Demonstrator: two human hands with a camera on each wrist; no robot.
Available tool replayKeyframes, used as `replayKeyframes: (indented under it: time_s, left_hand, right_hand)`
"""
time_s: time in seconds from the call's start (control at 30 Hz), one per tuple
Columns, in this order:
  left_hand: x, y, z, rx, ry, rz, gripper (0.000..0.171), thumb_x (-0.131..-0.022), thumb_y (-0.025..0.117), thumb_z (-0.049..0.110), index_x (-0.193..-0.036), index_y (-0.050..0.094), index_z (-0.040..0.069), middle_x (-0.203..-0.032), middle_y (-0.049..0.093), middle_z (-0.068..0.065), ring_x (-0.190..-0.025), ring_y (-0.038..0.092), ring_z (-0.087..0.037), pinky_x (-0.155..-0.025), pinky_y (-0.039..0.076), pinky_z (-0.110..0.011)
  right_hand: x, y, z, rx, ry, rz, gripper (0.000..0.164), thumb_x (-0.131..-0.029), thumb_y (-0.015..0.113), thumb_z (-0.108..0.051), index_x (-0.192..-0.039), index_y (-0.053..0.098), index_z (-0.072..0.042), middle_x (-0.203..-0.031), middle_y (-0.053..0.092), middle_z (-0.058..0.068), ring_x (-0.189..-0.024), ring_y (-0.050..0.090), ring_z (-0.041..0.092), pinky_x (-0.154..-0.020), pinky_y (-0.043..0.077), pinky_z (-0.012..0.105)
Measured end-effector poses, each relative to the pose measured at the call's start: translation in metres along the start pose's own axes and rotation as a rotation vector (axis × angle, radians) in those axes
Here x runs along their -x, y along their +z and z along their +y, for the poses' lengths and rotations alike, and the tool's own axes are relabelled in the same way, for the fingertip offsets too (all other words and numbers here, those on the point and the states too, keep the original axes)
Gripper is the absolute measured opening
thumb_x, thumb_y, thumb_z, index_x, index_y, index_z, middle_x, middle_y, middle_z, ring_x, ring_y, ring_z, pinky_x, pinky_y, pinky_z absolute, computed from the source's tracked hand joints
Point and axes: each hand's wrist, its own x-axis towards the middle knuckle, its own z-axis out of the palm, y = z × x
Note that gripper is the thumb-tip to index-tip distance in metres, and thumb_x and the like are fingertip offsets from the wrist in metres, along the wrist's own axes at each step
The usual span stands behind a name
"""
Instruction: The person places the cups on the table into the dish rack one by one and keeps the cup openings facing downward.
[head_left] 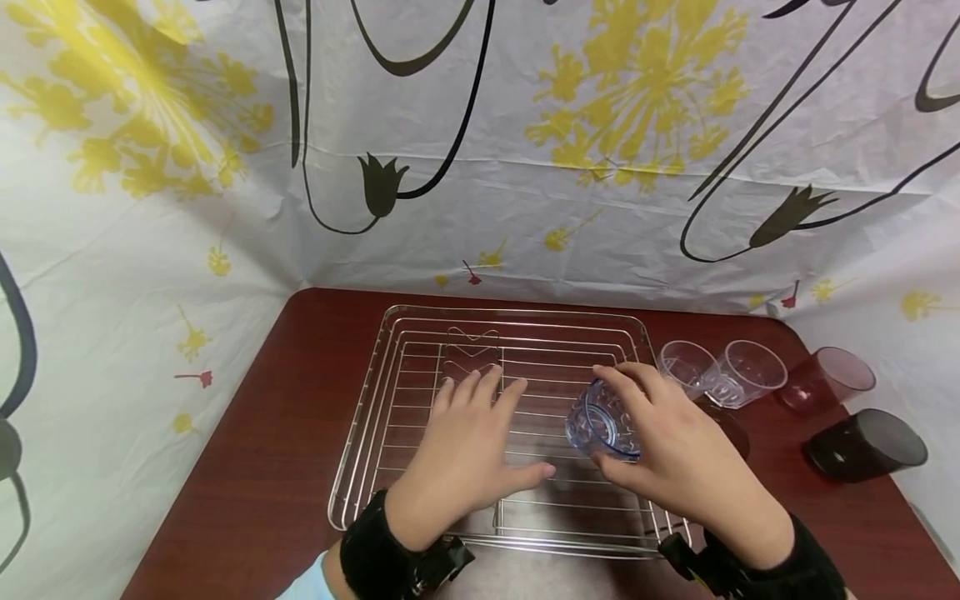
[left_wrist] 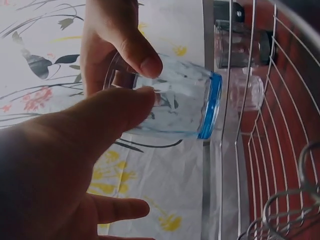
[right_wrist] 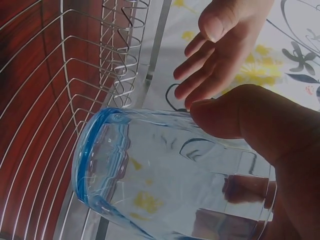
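Note:
My right hand [head_left: 663, 437] grips a clear, blue-tinted drinking glass [head_left: 596, 421] near the right side of a wire dish rack [head_left: 408, 458]. In the right wrist view the thumb lies along the side of the glass [right_wrist: 170, 165], and its thick blue base faces the rack wires. My left hand [head_left: 468, 450] is spread over the middle of the rack with its fingers straight, apart from the glass and holding nothing. The left wrist view shows the glass [left_wrist: 175, 100] beyond the left thumb, held by the right hand [left_wrist: 112, 35].
To the right of the rack stand two clear glasses [head_left: 753, 375], a reddish glass [head_left: 821, 379] and a dark glass [head_left: 862, 446]. The rack rests on a dark red table [head_left: 255, 417]. A patterned white sheet [head_left: 465, 217] hangs behind and at the sides.

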Motion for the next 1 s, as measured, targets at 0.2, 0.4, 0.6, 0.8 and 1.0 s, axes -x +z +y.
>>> replayKeyframes:
  time_s: [0.2, 0.4, 0.6, 0.8, 1.0]
  left_hand:
    - [-0.005, 0.001, 0.003, -0.004, -0.004, -0.044, 0.102, -0.075, 0.061, 0.082, -0.155, 0.036, 0.024, -0.161, 0.034, -0.012, -0.146, 0.034, -0.037, -0.116, 0.026, -0.063]
    - [-0.008, 0.000, 0.005, -0.019, 0.013, -0.044, 0.102, -0.076, 0.060, 0.082, -0.155, 0.037, 0.023, -0.160, 0.035, -0.012, -0.146, 0.035, -0.037, -0.116, 0.026, -0.063]
    - [-0.011, 0.000, 0.007, -0.029, 0.026, -0.047, 0.101, -0.076, 0.061, 0.081, -0.156, 0.036, 0.024, -0.160, 0.035, -0.011, -0.146, 0.035, -0.036, -0.116, 0.028, -0.062]
    - [-0.013, 0.001, 0.009, -0.052, 0.039, -0.054, 0.103, -0.076, 0.061, 0.082, -0.155, 0.037, 0.022, -0.160, 0.036, -0.011, -0.146, 0.036, -0.036, -0.116, 0.029, -0.060]
    - [-0.016, 0.001, 0.010, -0.056, 0.046, -0.058, 0.104, -0.074, 0.063, 0.082, -0.155, 0.036, 0.022, -0.159, 0.037, -0.012, -0.145, 0.037, -0.036, -0.115, 0.030, -0.060]
  right_hand:
    - [-0.001, 0.002, 0.000, -0.009, -0.005, 0.007, 0.092, -0.066, 0.085, -0.038, -0.146, 0.047, -0.014, -0.130, 0.054, 0.013, -0.105, 0.060, 0.029, -0.076, 0.056, 0.047]
    - [-0.001, 0.001, -0.003, -0.028, -0.015, 0.024, 0.092, -0.066, 0.084, -0.038, -0.147, 0.046, -0.016, -0.131, 0.054, 0.011, -0.108, 0.059, 0.029, -0.079, 0.055, 0.047]
    - [-0.002, 0.000, -0.005, -0.043, -0.031, 0.051, 0.094, -0.065, 0.085, -0.038, -0.148, 0.045, -0.017, -0.132, 0.053, 0.010, -0.110, 0.058, 0.028, -0.082, 0.054, 0.047]
    - [-0.003, 0.000, -0.007, -0.048, -0.043, 0.075, 0.092, -0.066, 0.085, -0.040, -0.146, 0.046, -0.016, -0.133, 0.052, 0.010, -0.112, 0.058, 0.027, -0.084, 0.055, 0.047]
    - [-0.004, 0.000, -0.008, -0.079, -0.062, 0.086, 0.092, -0.067, 0.084, -0.041, -0.147, 0.046, -0.014, -0.135, 0.051, 0.012, -0.116, 0.056, 0.028, -0.088, 0.053, 0.047]
